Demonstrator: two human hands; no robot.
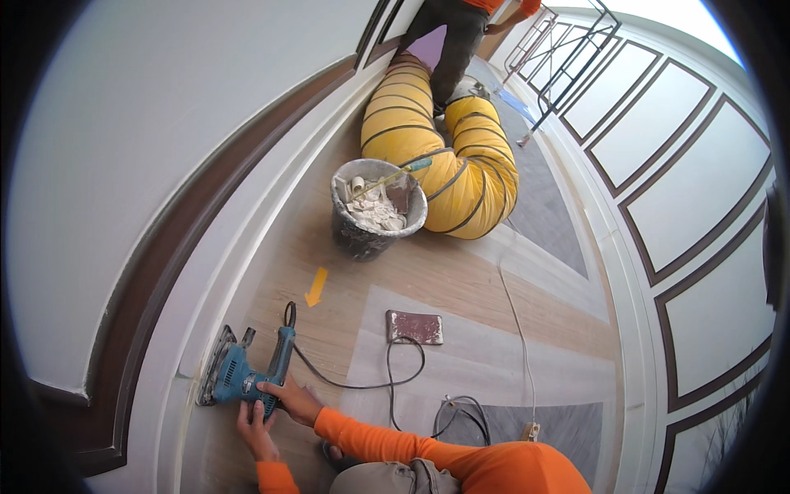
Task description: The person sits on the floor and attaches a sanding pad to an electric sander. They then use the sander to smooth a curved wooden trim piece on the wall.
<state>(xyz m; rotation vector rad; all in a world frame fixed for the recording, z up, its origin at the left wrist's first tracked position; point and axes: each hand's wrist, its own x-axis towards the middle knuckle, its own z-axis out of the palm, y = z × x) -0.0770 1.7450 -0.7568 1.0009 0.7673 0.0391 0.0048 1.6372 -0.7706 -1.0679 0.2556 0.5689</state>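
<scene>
A teal corded electric sander (237,374) is pressed with its flat pad against the white baseboard at the lower left. My right hand (295,398) grips the sander's body, thumb on top, below its upright rear handle. Beneath it, my left hand (256,429) touches the end of the motor housing with its fingertips; how firmly it holds is not plain. The black cord (345,386) runs from the handle across the floor to the right. To the right of the sander a worn maroon block (415,327) lies flat, the cord looping by its lower edge.
A dirty bucket (364,238) of white debris, with a green-handled tool across it, stands ahead beside a bent yellow ventilation duct (475,204). A co-worker (453,43) stands behind the duct. Metal scaffolding (574,71) is at the upper right. A power-strip end (531,431) lies near my knee.
</scene>
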